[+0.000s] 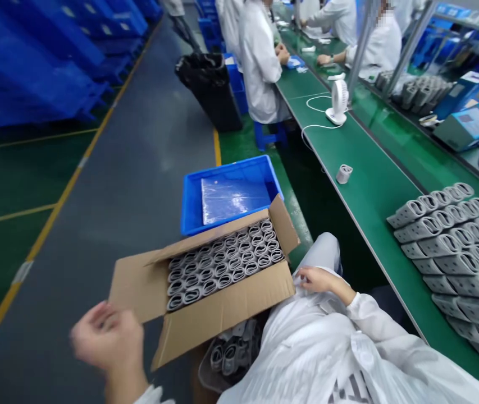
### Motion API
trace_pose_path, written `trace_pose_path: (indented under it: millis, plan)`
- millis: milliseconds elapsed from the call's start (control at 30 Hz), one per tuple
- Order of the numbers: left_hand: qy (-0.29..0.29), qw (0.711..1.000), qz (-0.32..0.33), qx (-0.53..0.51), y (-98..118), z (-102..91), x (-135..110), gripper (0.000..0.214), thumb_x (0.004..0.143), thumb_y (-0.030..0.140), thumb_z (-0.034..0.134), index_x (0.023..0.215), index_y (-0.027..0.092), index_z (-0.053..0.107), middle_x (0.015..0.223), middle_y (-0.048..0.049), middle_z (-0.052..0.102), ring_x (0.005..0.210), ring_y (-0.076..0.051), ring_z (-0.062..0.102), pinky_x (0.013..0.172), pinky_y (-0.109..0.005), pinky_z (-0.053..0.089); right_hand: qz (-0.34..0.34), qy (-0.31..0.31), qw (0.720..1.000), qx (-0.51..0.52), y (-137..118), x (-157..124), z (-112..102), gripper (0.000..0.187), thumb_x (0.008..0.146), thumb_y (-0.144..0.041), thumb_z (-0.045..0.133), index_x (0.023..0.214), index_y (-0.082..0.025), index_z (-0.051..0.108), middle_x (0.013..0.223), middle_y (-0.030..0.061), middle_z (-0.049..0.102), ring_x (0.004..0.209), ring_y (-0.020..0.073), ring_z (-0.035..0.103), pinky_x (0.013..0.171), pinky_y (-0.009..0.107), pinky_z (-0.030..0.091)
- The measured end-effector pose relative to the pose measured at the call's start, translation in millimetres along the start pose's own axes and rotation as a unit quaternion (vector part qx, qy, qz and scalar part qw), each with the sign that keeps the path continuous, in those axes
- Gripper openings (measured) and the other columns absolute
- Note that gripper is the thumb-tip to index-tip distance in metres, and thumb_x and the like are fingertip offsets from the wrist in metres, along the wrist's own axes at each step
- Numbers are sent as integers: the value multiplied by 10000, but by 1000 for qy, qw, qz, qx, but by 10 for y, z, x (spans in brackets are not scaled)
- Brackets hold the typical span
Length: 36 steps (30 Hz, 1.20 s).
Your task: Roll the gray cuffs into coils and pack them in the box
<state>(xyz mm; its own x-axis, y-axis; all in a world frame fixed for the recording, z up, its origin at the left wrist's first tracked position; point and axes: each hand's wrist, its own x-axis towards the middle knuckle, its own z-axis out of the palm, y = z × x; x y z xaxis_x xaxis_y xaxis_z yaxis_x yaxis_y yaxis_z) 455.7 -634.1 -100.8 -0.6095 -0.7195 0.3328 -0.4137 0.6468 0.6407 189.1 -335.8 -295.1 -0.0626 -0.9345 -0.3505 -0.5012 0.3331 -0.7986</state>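
Observation:
An open cardboard box (218, 314) sits beside my knee, packed with rows of several grey oval plastic parts (226, 261). My left hand (106, 336) hovers low at the left of the box, near its open flap; it is smeared by motion and I cannot make out its fingers. My right hand (317, 279) rests on my white coat (327, 348) just right of the box's corner, fingers loosely spread and holding nothing. Under the box, more grey parts (231, 353) lie in a lower container.
A blue crate (231, 193) holding a clear plastic sheet stands behind the box. On the green bench (365, 185) are stacked grey housings (458, 247), one lone grey part (343, 173) and a white fan (338, 101). Co-workers in white coats (260, 62) sit further along, beside a black bin (211, 87).

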Motion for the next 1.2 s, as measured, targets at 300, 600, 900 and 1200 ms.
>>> trace_pose_path:
  millis: [300, 600, 900, 1200]
  plan:
    - [-152, 959, 158, -179, 986, 2169, 1261, 475, 1019, 364, 734, 1463, 226, 635, 1350, -122, 716, 1139, -252, 762, 984, -421, 657, 66, 98, 993, 12, 51, -986, -229, 351, 1012, -296, 738, 1346, -195, 767, 1313, 148, 804, 1077, 275, 767, 1008, 384, 605]
    - [-242, 954, 115, -136, 2122, 4372, 2188, 873, 835, 286, 934, 1582, 182, 494, 1644, -217, 468, 1536, -366, 557, 1359, -578, 405, 163, 270, 943, 110, -177, -1867, 0, 389, 1063, -342, 663, 1421, -206, 730, 1418, 148, 782, 1176, 294, 777, 1114, 445, 601]
    - [-400, 855, 235, -233, 2032, 3981, 1587, 855, 857, 340, 801, 1633, 155, 495, 1341, -129, 752, 1137, -283, 765, 1105, -477, 634, 182, 420, 864, 208, -324, -2466, 195, 358, 1087, -378, 655, 1393, -210, 738, 1300, 139, 780, 1118, 286, 771, 1068, 492, 621]
    - [-704, 465, 437, -311, 2842, 3431, -1132, 932, 870, 458, 955, 1686, 269, 547, 1408, -139, 761, 1262, -316, 782, 1134, -500, 665, 110, 680, 678, 257, -830, -2973, 817, 749, 966, -550, 890, 1598, -293, 580, 1630, 160, 640, 1427, 321, 704, 1239, 514, 582]
